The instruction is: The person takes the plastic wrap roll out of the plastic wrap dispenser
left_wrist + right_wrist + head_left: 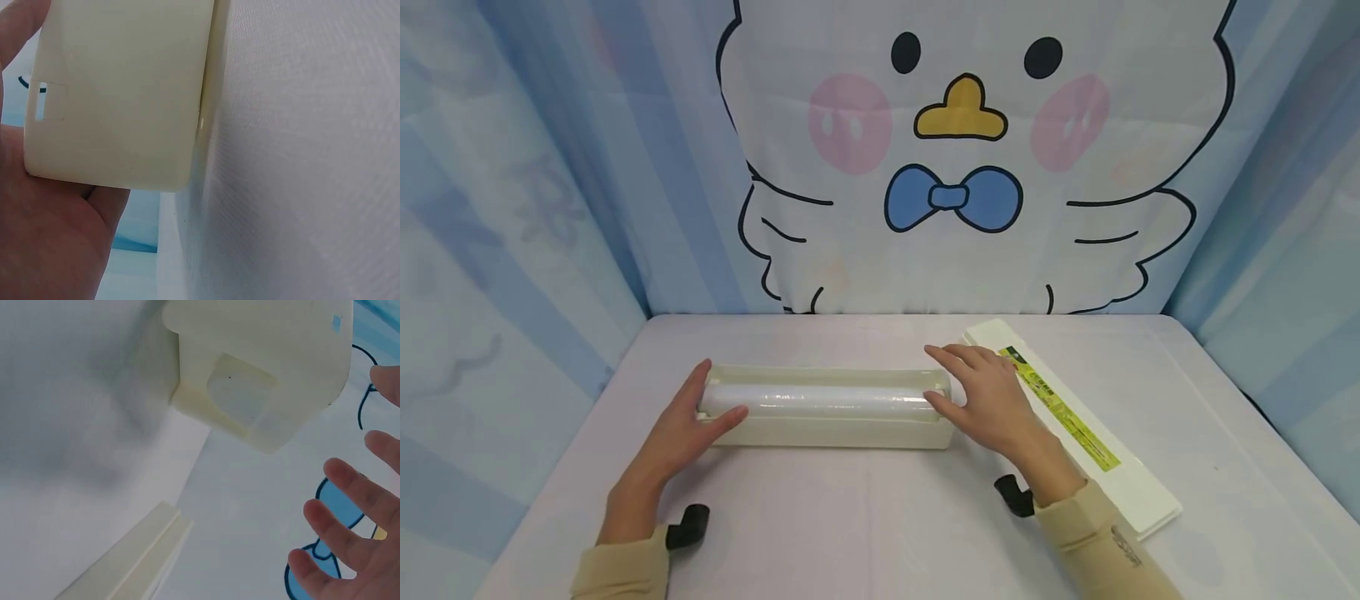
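Left wrist view: container cropped, fingers partly hidden.

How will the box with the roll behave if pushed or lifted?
The box would probably slide rather than roll: it's long, with flat sides. Its smooth, straight walls suggest it's fairly stiff and maybe a bit slippery. The roll is round and uncovered on top, so it may turn or shift if tilted.
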### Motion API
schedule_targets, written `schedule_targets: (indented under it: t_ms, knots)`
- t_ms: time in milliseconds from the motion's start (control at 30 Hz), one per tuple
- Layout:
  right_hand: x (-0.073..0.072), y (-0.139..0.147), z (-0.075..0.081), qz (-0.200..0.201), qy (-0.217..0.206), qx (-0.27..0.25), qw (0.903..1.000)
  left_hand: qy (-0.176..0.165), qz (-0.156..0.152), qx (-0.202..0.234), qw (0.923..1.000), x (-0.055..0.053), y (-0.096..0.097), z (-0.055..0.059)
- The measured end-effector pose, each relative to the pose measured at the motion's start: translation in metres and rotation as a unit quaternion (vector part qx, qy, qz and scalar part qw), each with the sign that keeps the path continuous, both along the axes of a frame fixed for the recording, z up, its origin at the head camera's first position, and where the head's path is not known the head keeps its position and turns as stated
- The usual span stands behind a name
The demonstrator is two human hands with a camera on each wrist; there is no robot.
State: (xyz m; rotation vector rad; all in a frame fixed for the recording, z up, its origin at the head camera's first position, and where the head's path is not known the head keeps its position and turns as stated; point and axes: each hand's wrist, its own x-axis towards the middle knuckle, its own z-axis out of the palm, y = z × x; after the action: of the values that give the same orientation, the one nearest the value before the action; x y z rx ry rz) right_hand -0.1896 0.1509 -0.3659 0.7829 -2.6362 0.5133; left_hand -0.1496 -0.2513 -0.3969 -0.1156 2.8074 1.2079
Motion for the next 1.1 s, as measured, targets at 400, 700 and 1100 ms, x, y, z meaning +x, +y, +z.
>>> schedule_targets:
  t_ms: [400, 700, 1100]
  knots:
    - [-0.006, -0.014, -0.005, 0.049, -0.016, 0.034, 0.9981, 0.001, 0.005, 0.003, 1.0000, -0.001, 0.000, -0.001]
    - [-0.009, -0.023, 0.002, 0.074, -0.078, 0.067, 0.9919, 0.003, 0.003, 0.004, 1.0000, -0.001, -0.002, -0.001]
    - [-0.015, -0.030, 0.006, 0.076, -0.140, 0.093, 0.9829, 0.009, 0.000, 0.007, 0.9999, -0.003, -0.004, -0.003]
